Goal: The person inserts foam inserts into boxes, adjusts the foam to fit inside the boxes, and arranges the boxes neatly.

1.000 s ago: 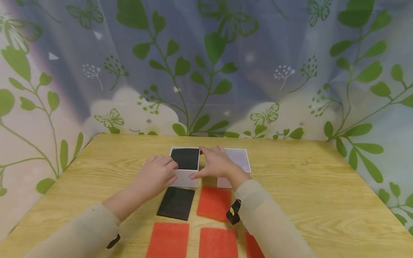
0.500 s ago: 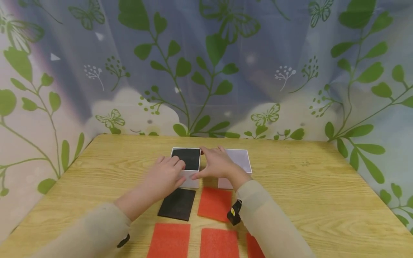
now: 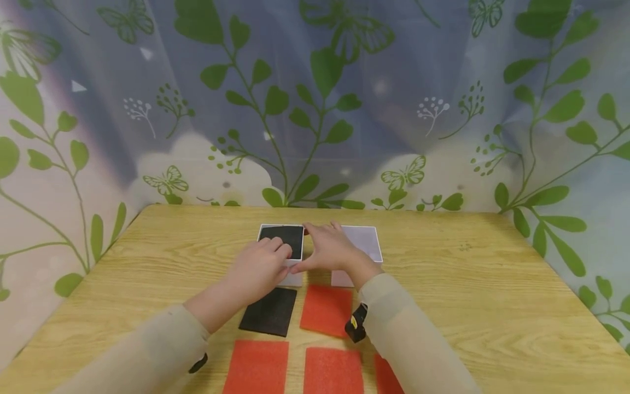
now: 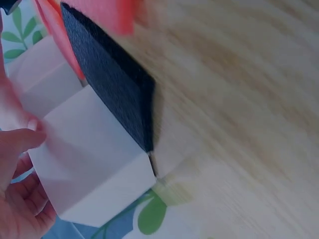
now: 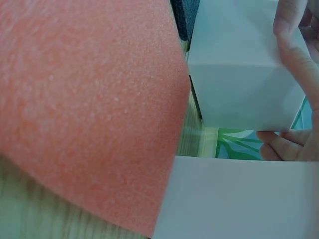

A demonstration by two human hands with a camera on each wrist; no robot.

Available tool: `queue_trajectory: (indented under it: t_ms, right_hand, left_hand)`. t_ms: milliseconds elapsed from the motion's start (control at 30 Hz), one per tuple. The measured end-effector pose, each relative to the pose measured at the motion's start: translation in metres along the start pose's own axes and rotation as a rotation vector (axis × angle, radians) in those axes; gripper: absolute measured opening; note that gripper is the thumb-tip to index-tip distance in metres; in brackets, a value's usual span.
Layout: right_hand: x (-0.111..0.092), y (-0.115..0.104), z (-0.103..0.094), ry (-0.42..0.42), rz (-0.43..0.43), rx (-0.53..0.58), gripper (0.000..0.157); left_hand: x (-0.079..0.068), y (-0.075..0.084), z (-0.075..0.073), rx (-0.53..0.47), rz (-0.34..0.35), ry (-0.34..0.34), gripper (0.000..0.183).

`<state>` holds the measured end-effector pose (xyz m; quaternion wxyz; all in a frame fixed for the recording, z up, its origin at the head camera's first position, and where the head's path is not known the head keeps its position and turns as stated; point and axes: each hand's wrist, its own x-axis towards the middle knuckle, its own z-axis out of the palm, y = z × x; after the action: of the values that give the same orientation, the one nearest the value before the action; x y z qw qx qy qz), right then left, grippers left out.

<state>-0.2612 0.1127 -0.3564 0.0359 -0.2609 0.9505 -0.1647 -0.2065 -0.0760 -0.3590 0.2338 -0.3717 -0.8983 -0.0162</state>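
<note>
A white open-topped box (image 3: 293, 280) stands at the far middle of the table, a black foam sheet (image 3: 284, 233) filling its opening in the head view. My left hand (image 3: 261, 267) bends its fingers over the front rim onto the foam, with the thumb on the outside of the front wall. From the other side my right hand (image 3: 331, 247) grips the box, its thumb on the front near the corner and its fingers around the back. The thumbs lie close together. The left wrist view shows the box front (image 4: 94, 149) and the left thumb at its edge.
A second white box (image 3: 343, 279) with a pale interior stands to the right, partly behind my right hand. In front lie a black foam square (image 3: 268, 312) and a red foam square (image 3: 326, 310). Several red squares (image 3: 258, 366) lie nearer. A patterned curtain (image 3: 315, 137) hangs behind.
My left hand has slid rightward along the box's front rim, from its left corner toward my right thumb. The right hand keeps its hold, and the squares stay put.
</note>
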Motion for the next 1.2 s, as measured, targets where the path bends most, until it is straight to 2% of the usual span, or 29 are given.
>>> queue_trajectory:
  t_ms: [267,367,433,567,700,900,1067,1200]
  right_hand:
    - [0.002,-0.003,-0.001,-0.017,0.002,-0.010,0.106]
    - [0.001,-0.004,-0.001,-0.018,0.003,-0.011,0.107]
    - [0.001,-0.005,-0.002,-0.018,0.003,-0.015,0.108]
    - [0.001,-0.006,-0.002,-0.022,0.010,-0.028,0.111]
    - [0.001,-0.004,-0.001,-0.022,0.015,-0.033,0.112]
    - [0.000,-0.003,0.001,-0.029,0.023,-0.021,0.109]
    - [0.001,-0.004,0.001,-0.038,0.020,-0.009,0.110]
    - [0.000,0.000,0.001,-0.034,0.037,-0.022,0.110]
  left_hand:
    - [-0.002,0.003,0.004,-0.035,-0.003,0.025,0.015]
    - [-0.003,0.002,0.005,-0.042,-0.017,0.013,0.020]
    - [-0.004,0.001,0.004,-0.044,-0.044,-0.023,0.030]
    - [-0.005,0.000,0.000,-0.033,-0.126,-0.187,0.056]
    - [-0.003,0.001,-0.002,-0.034,-0.166,-0.319,0.070]
    - [0.010,-0.002,0.004,-0.054,-0.139,-0.345,0.080]
    - [0.013,-0.005,0.007,-0.035,-0.123,-0.353,0.084]
    - [0.016,-0.004,0.010,-0.061,-0.116,-0.361,0.083]
